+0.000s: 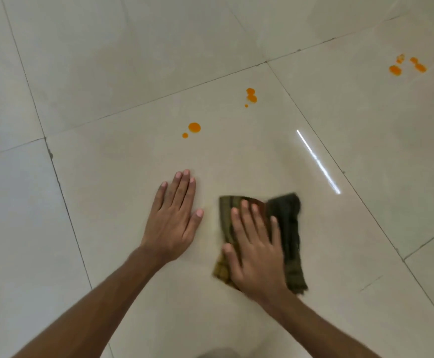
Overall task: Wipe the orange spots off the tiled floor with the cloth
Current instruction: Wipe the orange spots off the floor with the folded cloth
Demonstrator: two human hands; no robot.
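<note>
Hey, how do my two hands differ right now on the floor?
The left hand lies flat on the bare tiled floor, fingers close together, holding nothing. The right hand presses down on the dark cloth, fingers spread. The left hand looks sharp; the cloth edges by the right hand look blurred. The left reaches nearer the orange spots. Both are palm down, on the same tile.

- right hand (256,250) flat on cloth (289,228), left hand (175,218) flat on tiled floor (107,73) just beside, narrow bare gap between
- ahead of both hands: bare tile up to nearest orange spots (194,127), nothing standing
- further spots ahead (250,95) and far right (407,65), flat, no obstacle
- left, right of hands: open floor
</note>
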